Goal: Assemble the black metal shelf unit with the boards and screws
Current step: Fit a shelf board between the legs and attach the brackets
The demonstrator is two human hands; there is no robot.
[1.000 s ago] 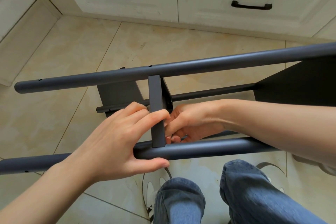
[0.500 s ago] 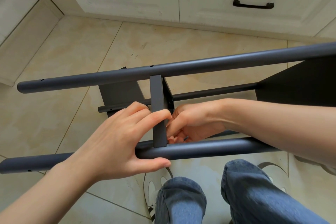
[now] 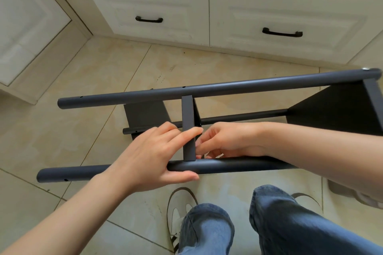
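Observation:
The black metal shelf unit lies on its side across the tiled floor. Its far tube [image 3: 217, 89] and near tube [image 3: 238, 166] run left to right. A black shelf board [image 3: 188, 128] stands on edge between them. My left hand [image 3: 153, 155] grips where the board meets the near tube, fingers over the board's edge and thumb under the tube. My right hand [image 3: 226, 141] reaches in from the right behind the board, fingers curled at the joint. What they pinch is hidden. Another black board [image 3: 335, 109] sits fixed at the right end, with a silver screw head [image 3: 364, 68] on the far tube.
White cabinet drawers [image 3: 157, 12] with dark handles line the far wall, and a cabinet door [image 3: 24, 27] stands at the left. My legs in blue jeans [image 3: 290, 223] and a shoe [image 3: 180, 209] are below the frame. A lower tube [image 3: 238, 117] runs behind the board.
The camera has pulled back and tilted up, showing more of the frame and cabinets. My hands stay at the same joint; the right fingers shifted slightly.

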